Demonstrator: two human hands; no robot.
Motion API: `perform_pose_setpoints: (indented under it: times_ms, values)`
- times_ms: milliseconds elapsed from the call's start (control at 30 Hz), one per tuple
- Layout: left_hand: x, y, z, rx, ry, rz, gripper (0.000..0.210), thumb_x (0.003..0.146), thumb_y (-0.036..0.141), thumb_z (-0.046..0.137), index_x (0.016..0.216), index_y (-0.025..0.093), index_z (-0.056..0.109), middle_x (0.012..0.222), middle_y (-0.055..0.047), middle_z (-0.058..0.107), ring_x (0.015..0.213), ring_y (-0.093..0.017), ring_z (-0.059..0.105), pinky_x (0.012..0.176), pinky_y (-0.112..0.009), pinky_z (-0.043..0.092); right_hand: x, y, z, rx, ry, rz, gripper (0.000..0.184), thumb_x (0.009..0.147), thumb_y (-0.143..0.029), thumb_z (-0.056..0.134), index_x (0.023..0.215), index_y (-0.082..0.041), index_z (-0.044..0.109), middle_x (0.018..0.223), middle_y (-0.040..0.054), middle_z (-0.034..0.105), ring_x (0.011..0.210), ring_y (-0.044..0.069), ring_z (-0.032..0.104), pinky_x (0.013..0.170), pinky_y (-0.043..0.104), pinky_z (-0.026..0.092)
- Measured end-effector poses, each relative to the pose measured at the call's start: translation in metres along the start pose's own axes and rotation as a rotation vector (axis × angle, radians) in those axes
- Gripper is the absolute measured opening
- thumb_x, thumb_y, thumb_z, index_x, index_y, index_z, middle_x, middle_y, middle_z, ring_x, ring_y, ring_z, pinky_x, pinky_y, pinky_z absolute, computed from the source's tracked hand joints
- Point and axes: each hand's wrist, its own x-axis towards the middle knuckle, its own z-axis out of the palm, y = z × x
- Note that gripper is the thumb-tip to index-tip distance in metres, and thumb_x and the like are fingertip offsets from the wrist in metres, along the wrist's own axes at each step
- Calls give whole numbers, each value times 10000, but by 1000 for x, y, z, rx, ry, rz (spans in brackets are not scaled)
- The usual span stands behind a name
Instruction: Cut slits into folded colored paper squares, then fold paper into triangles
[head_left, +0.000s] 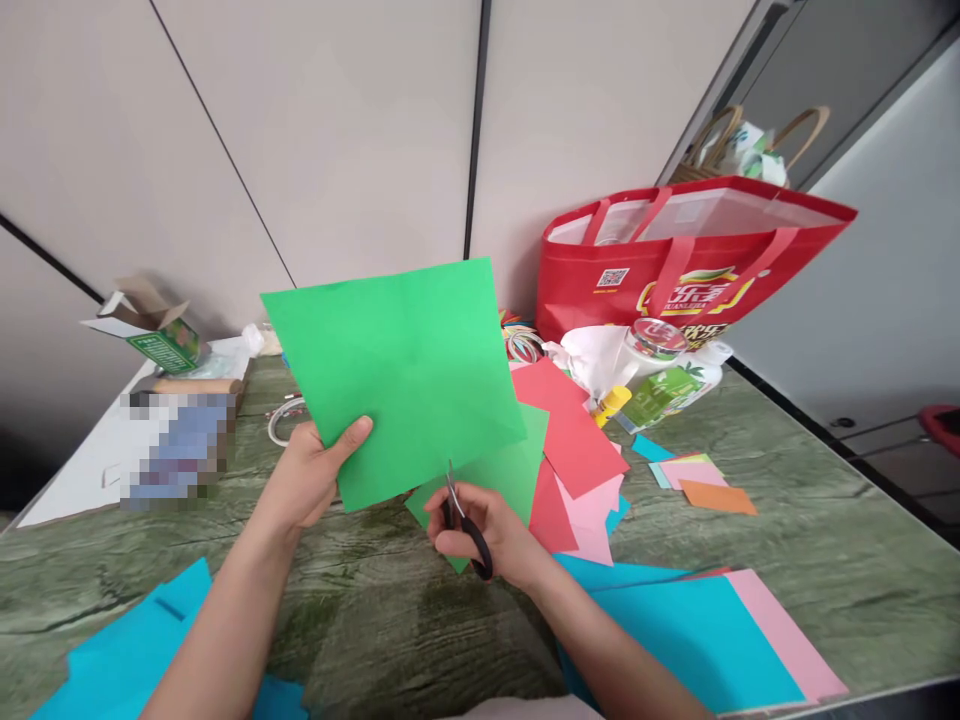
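The left hand is closed on a big green sheet, with the thumb flat on the front and the other fingers tucked behind. It holds the sheet by its left side, near the low corner. The sheet is up in the air over the table, a bit tilted. The right hand is curled around the black handles of the scissors, and the blades point up. Their tip is at the bottom edge of the sheet, but I cannot tell if it cuts in. Behind that hand, a paler sheet, green too, lies next to red paper and pink paper. A yellow glue stick is near the red paper, just beside a carton. A red bag stands at the back. Blue paper lies by the left arm, and more lies by the right arm
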Motion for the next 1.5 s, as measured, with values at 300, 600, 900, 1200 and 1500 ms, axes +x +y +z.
perform_pose_setpoints:
  times_ms: [300,600,900,1200,1500]
  values:
    - [1,-3,5,22,-35,6,303,649,334,719,909,184,682,1039,-61,694,1136,-281,506,854,-356,503,-2,1,-1,-7,47,-1,336,617,-334,752,864,-175,590,686,-21,545,609,98,473,559,229,360]
    - [0,-1,6,54,0,3,376,610,351,742,932,169,676,1027,-62,699,1115,-286,525,851,-368,510,-4,-2,-4,-27,54,41,357,606,-316,757,893,-187,589,723,-16,553,618,103,493,548,231,373]
    - [0,-1,7,33,21,-30,390,607,309,752,975,209,674,1134,-24,647,1172,-296,472,882,-393,501,-5,-1,-5,-33,51,42,352,612,-290,760,903,-188,590,739,-18,553,638,100,501,572,231,375]
    - [1,-2,7,2,-8,-29,413,601,328,755,984,199,667,1076,-39,679,1112,-282,530,854,-369,514,-5,-1,-5,-51,55,55,366,603,-314,761,901,-196,583,732,-20,545,632,104,495,577,243,380]
    - [1,-3,6,30,-6,-23,442,567,376,764,954,181,675,1072,-64,680,1055,-301,569,830,-390,523,-5,-1,-4,-45,61,50,376,589,-330,764,888,-190,586,725,-18,544,630,106,492,571,242,385]
